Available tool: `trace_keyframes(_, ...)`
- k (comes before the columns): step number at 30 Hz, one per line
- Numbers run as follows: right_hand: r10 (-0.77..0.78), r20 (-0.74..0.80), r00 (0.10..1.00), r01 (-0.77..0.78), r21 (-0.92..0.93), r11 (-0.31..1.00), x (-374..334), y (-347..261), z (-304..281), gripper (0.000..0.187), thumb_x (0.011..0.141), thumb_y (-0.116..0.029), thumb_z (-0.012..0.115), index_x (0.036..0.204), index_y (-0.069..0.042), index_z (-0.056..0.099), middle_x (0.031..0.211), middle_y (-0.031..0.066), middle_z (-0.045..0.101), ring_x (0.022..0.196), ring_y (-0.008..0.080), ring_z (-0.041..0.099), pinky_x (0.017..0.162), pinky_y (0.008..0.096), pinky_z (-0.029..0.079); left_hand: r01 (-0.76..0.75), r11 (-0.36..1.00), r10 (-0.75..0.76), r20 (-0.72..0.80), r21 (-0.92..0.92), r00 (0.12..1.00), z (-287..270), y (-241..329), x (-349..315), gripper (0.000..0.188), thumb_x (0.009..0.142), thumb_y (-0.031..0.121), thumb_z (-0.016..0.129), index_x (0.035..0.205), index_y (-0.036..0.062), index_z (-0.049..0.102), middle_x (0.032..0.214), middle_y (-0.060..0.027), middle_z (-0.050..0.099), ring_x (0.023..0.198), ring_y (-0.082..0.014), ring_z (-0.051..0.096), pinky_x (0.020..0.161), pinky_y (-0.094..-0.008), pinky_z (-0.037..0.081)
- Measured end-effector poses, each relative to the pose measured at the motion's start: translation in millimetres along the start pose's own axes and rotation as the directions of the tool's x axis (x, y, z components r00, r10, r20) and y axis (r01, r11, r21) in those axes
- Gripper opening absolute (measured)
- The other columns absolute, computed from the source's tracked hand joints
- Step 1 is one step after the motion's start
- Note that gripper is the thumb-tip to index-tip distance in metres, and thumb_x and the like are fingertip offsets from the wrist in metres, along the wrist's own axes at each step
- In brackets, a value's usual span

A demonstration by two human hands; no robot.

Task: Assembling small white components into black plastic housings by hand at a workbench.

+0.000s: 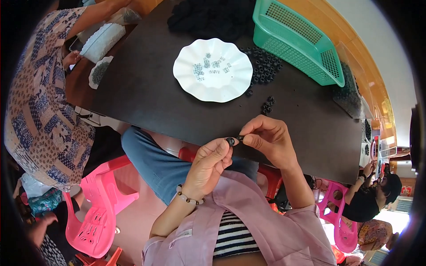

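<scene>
My left hand [206, 164] is closed, pinching a small round black part [230, 141] between thumb and fingertip. Close beside it, my right hand [271, 142] pinches a smaller black piece [240, 138] whose kind I cannot make out. The fingertips of both hands nearly meet above the near edge of the dark table [151, 104]. Beyond them stands a white plate [224, 91] with a wavy rim, holding many tiny clear or greyish pieces. A small cluster of black parts [268, 105] lies past my right hand, and a larger spread of black ring-like parts [265, 66] sits right of the plate.
A green perforated basket [290, 46] stands at the far right, near a clear bag of dark parts [348, 95]. Black fabric [208, 17] is heaped at the back. At left, a person in a patterned top [42, 97] sits by a pink chair [95, 213]; others work at right.
</scene>
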State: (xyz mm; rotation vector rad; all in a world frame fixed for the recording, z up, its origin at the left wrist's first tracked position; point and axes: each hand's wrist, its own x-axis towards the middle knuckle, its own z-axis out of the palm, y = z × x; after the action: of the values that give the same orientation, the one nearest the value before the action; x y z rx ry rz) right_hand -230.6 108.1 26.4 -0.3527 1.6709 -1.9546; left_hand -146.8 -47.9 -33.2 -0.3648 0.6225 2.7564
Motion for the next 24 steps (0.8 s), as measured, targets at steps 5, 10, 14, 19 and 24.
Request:
trace_keyframes(5, -0.071, 0.062, 0.996, 0.08, -0.147, 0.986, -2.9, 2.2, -2.6, 0.012, 0.083, -0.001, 0.069, 0.094, 0.002, 0.065, 0.094, 0.0071, 0.062, 0.085, 0.0108, 0.058, 0.077, 0.023, 0.047, -0.024, 1.0, 0.024, 0.013, 0.006, 1.0, -5.3, -4.6, -0.2, 0.026, 0.091, 0.026, 0.063, 0.103, 0.0037, 0.065, 0.077, 0.004, 0.055, 0.069, -0.0052, 0.045, 0.066, -0.0195, 0.039)
trace_keyframes(10, -0.064, 0.088, 0.994, 0.078, -0.167, 0.983, -4.5, 2.3, -2.8, 0.01, 0.084, 0.0, 0.068, 0.093, 0.002, 0.065, 0.099, 0.0092, 0.061, 0.087, 0.0122, 0.058, 0.078, 0.0244, 0.047, -0.04, 0.999, 0.04, 0.005, 0.032, 0.999, -6.8, -6.0, -0.2, 0.026, 0.09, 0.026, 0.064, 0.103, 0.0036, 0.065, 0.077, 0.0034, 0.057, 0.069, -0.0053, 0.046, 0.064, -0.019, 0.039)
trace_keyframes(14, -0.055, 0.087, 0.995, 0.069, -0.166, 0.984, -4.3, 0.9, -0.5, 0.01, 0.084, 0.0, 0.068, 0.093, 0.002, 0.065, 0.098, 0.0088, 0.061, 0.087, 0.0123, 0.058, 0.077, 0.0244, 0.047, -0.057, 0.995, 0.056, 0.01, 0.081, 0.998, -7.1, -4.7, -0.5, 0.026, 0.09, 0.026, 0.064, 0.103, 0.0032, 0.065, 0.077, 0.0034, 0.057, 0.068, -0.0048, 0.046, 0.064, -0.0183, 0.038)
trace_keyframes(19, -0.054, 0.079, 0.995, 0.072, -0.248, 0.966, -3.4, 1.9, 0.2, 0.009, 0.083, 0.001, 0.067, 0.092, 0.003, 0.066, 0.095, 0.0086, 0.062, 0.085, 0.0125, 0.059, 0.077, 0.0248, 0.048, -0.077, 0.988, 0.077, 0.002, 0.13, 0.997, -9.7, -5.8, 1.2, 0.027, 0.089, 0.027, 0.066, 0.102, 0.003, 0.066, 0.076, 0.0035, 0.058, 0.067, -0.0044, 0.046, 0.062, -0.0178, 0.038)
trace_keyframes(24, -0.061, 0.079, 0.995, 0.083, -0.325, 0.942, -2.3, 2.0, -0.8, 0.009, 0.083, 0.001, 0.068, 0.092, 0.003, 0.066, 0.095, 0.0082, 0.062, 0.085, 0.0122, 0.059, 0.076, 0.0249, 0.048, -0.108, 0.978, 0.113, -0.017, 0.177, 0.993, -9.7, -4.3, 1.5, 0.028, 0.088, 0.028, 0.067, 0.102, 0.0029, 0.067, 0.076, 0.0032, 0.059, 0.066, -0.0038, 0.047, 0.061, -0.0172, 0.038)
